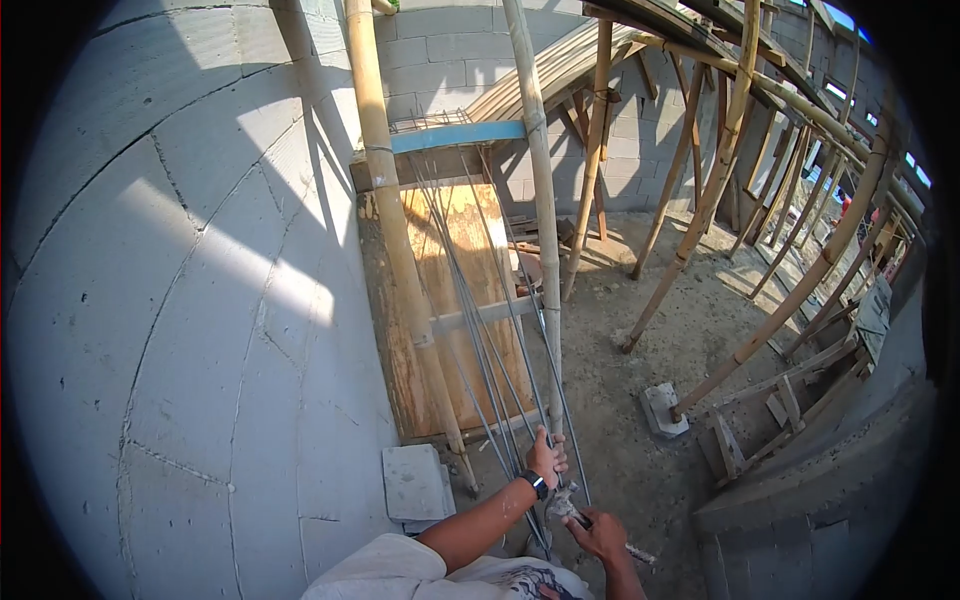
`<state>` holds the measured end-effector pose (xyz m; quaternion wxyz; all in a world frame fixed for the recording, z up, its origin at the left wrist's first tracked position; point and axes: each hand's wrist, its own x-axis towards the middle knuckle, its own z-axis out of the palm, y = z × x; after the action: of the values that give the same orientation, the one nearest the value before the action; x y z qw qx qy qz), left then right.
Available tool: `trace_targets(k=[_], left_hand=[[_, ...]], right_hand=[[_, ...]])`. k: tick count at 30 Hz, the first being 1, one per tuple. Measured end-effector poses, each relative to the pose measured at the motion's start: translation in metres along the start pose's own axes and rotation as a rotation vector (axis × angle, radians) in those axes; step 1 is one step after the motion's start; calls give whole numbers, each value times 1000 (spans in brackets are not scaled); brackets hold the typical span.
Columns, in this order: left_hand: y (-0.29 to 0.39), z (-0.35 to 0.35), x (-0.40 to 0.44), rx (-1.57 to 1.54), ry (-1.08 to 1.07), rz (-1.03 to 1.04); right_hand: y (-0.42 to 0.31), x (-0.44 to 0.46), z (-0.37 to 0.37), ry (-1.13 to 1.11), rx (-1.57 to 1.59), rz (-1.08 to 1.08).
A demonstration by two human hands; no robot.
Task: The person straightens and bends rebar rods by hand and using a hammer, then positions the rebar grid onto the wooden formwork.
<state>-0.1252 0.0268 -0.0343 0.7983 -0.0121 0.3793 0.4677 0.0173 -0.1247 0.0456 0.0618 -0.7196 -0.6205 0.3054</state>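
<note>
My left hand [546,457], with a dark watch on its wrist, is closed around a thin steel rod beside the foot of a bamboo pole [547,240]. Several long steel rods [474,325] run from near my body up toward the blue crosspiece. Just right of it and lower, my right hand [602,537] grips a tool [566,506] with a dark handle and a pale, dirty head. The tool's exact kind is unclear. Its head sits close to the rods under my left hand; whether they touch cannot be made out.
A grey block wall [200,330] rises on the left. Behind the rods leans a plywood panel [470,250], under a blue crosspiece [458,136]. Slanting bamboo props [690,235] stand to the right, one near a concrete block [664,410]. Another block [414,484] lies by the wall.
</note>
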Motion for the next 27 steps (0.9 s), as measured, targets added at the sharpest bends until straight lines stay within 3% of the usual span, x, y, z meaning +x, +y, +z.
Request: trace_targets(k=[12, 27], left_hand=[[-1, -2, 9, 19, 64, -20], [-1, 13, -4, 26, 112, -8]], right_hand=[[9, 18, -25, -107, -218, -143], [24, 37, -32, -171, -148, -228]])
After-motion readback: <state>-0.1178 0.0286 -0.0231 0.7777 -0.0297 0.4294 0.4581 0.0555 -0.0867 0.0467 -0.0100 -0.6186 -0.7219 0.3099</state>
